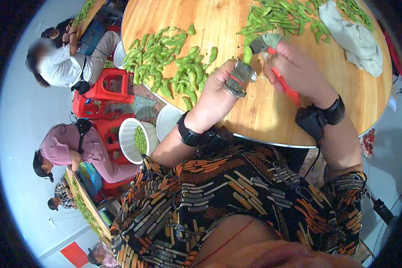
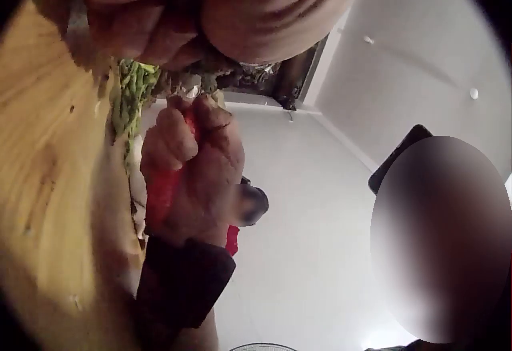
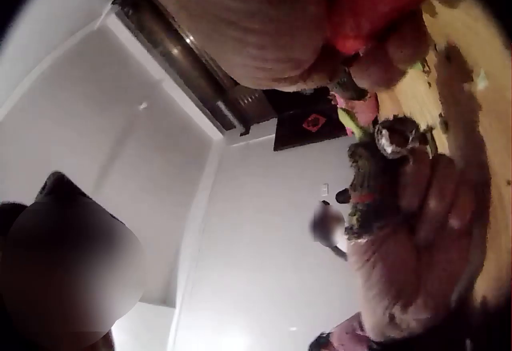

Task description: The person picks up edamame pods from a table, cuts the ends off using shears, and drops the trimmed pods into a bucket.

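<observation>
My left hand is over the near part of the round table, dark, dirty wrappings with a red band on its fingers. A green soybean pod sticks up from its pinched fingertips. To its right, my right hand curls round a red-handled tool. The handle also shows in the left wrist view. The tool's working end is hidden, so I cannot tell its kind. A grey-wrapped finger of the right hand is right at the pod's upper end.
Heaps of soybean pods lie left on the wooden table, with more pods at the far side. A pale cloth lies at right. A white basket holding green beans stands left, near red stools and seated people.
</observation>
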